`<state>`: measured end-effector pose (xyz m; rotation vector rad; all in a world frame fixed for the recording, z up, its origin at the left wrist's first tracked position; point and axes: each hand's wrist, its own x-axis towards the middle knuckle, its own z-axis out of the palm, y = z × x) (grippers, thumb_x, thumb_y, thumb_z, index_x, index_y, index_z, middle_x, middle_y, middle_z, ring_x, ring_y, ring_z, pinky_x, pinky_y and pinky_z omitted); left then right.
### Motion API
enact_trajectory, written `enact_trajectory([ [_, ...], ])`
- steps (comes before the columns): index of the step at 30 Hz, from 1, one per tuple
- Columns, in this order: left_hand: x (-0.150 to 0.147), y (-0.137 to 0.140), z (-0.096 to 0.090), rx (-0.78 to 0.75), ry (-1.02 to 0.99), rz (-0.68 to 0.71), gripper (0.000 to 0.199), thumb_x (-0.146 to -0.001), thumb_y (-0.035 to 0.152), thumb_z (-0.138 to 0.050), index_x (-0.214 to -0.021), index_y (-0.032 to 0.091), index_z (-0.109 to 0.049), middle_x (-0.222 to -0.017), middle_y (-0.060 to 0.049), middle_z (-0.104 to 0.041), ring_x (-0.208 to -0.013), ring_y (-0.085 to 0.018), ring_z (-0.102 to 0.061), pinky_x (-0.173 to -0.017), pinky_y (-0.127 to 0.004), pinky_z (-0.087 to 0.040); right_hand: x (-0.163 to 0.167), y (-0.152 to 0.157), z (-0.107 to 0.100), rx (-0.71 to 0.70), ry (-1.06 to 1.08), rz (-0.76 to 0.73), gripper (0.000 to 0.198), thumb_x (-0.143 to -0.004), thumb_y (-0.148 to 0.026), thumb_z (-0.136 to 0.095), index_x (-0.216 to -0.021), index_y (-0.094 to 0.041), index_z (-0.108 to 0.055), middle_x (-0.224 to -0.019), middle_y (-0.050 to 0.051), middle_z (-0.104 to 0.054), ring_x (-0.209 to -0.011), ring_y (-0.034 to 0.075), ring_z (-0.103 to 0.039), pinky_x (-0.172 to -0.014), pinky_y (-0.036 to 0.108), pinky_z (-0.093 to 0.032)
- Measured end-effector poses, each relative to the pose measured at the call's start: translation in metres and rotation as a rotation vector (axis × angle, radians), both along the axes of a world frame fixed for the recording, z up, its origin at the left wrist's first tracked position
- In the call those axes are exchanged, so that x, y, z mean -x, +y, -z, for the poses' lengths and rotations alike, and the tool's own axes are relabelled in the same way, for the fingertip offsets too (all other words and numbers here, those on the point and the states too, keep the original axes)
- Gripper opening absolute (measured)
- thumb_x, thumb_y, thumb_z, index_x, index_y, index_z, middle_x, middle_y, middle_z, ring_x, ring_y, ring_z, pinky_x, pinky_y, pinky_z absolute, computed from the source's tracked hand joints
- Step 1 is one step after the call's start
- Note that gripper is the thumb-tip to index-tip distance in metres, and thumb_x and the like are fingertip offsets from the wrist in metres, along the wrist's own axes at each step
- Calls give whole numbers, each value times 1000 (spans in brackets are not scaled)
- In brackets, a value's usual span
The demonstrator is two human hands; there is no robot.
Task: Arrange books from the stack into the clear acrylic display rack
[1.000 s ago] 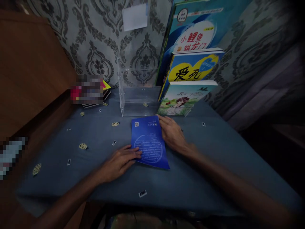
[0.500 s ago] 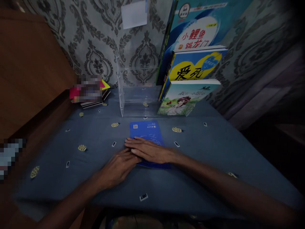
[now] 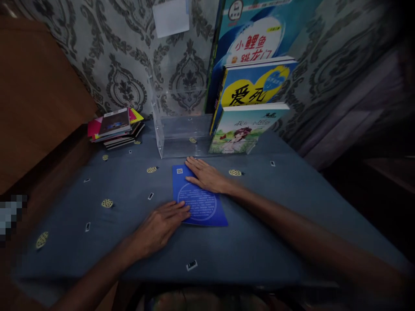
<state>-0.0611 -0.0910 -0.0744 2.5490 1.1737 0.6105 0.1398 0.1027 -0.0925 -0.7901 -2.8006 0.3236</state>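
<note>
A blue booklet [image 3: 202, 206] with white print in a ring and a small QR code lies flat on the cloth-covered table. My left hand [image 3: 164, 222] rests at its lower left side, fingers stretched out, the fingertips on the cover. Over the upper right part of the booklet lies my right hand [image 3: 206, 175], open and flat, thumb apart from the fingers. Neither hand grips anything. The right hand hides the booklet's upper right corner.
Behind the booklet stands a clear acrylic rack [image 3: 183, 144]. Its right side holds upright books, the front one with a green cover [image 3: 238, 140]. A pile of booklets [image 3: 115, 125] lies at the back left, near a brown wooden panel [image 3: 39, 95]. Patterned wallpaper [image 3: 126, 82] rises behind.
My hands have come apart from lying one over the other. The right hand has slid up towards the booklet's top, uncovering the printed ring. The view has shifted slightly.
</note>
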Motion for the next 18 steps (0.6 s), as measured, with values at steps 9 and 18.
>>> enact_trajectory([
  [9,3,-9,-8,69,152,50,58,-104,43,-47,-157,24,-34,-158,-9,-43,-149,-24,-36,-124,-49,-30,-56,-40,6,-65,5,76,81,-101,-67,-26,-159,-10,-26,-164,20,-29,-153,33,-23,-124,55,-26],
  [18,21,70,-3,128,331,-92,71,-104,60,-29,-162,20,-18,-167,-13,-20,-156,-25,-14,-126,-50,-14,-67,-52,3,-33,-9,40,92,-95,-75,-34,-162,-14,-18,-164,19,-28,-153,34,-23,-123,59,-24],
])
